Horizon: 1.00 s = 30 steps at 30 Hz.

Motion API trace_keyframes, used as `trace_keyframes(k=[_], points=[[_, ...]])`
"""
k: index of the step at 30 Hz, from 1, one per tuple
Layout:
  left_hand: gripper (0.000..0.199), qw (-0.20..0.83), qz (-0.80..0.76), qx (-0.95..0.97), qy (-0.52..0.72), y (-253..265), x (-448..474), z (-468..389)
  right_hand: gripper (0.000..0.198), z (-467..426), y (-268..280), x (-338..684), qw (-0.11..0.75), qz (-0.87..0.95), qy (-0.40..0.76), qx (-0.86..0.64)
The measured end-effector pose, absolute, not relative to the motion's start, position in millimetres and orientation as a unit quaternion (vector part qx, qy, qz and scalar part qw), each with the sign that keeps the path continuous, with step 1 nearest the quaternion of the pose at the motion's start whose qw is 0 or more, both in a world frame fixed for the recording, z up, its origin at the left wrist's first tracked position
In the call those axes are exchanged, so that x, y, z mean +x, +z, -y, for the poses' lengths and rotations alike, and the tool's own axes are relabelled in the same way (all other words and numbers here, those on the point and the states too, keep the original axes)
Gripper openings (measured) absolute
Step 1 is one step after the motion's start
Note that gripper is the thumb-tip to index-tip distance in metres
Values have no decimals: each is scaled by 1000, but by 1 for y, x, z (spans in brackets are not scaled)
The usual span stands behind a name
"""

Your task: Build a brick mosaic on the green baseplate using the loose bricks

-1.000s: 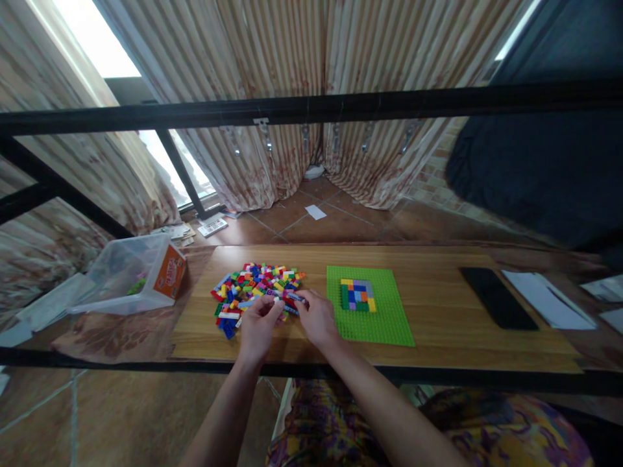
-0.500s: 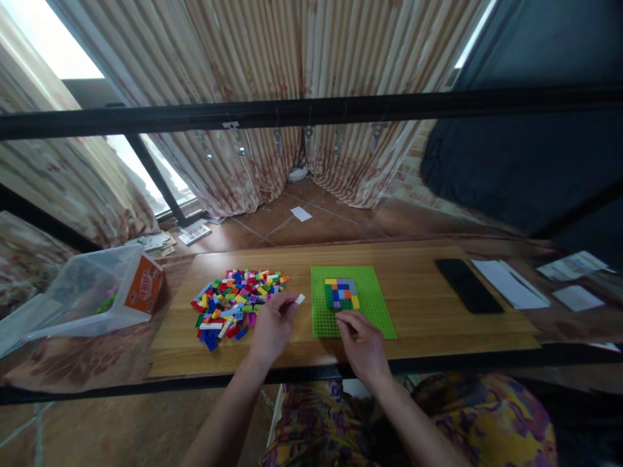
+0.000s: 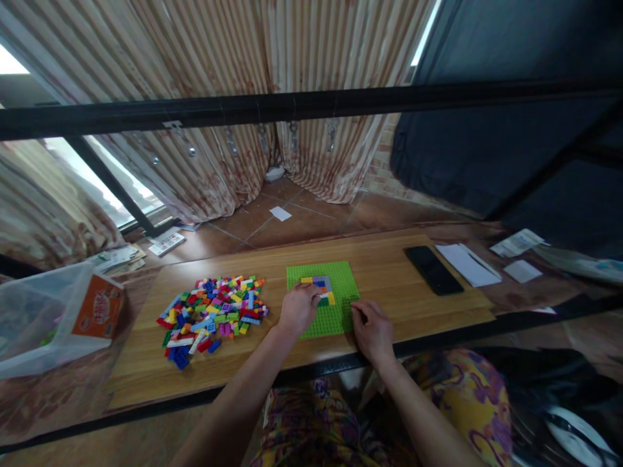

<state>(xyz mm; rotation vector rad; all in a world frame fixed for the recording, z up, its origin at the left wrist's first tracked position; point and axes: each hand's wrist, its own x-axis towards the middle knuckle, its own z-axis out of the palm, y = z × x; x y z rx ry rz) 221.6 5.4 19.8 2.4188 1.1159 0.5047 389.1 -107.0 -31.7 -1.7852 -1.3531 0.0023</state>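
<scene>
My left hand (image 3: 300, 309) reaches over the green baseplate (image 3: 335, 323), its fingers pinched on a small white brick (image 3: 323, 296). The fingertips are at a low, square patch of coloured bricks (image 3: 331, 298) built on the plate, in yellow, blue, grey, orange and green. My hand covers the patch's left part, and I cannot tell whether the white brick touches it. At the plate's right edge rests my right hand (image 3: 374, 329), fingers curled in and closed. Whatever may be between those fingers is hidden.
A heap of loose coloured bricks (image 3: 214, 314) lies on the left of the wooden board (image 3: 384, 272). Further left stands a clear plastic box (image 3: 43, 311) with an orange label. A black phone (image 3: 433, 270) and white paper (image 3: 470, 264) are on the right. A black bar (image 3: 214, 109) crosses behind.
My left hand has carried the white brick from beside the heap to the brick patch. My right hand has drawn away from the patch to the plate's right edge. The view has turned right.
</scene>
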Motion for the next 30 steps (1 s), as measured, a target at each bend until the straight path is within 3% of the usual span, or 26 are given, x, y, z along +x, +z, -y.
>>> trace_keyframes(k=[30], points=[[20, 137, -394, 889, 190, 13, 225, -3, 23, 108, -32, 387, 406, 562, -44, -720]])
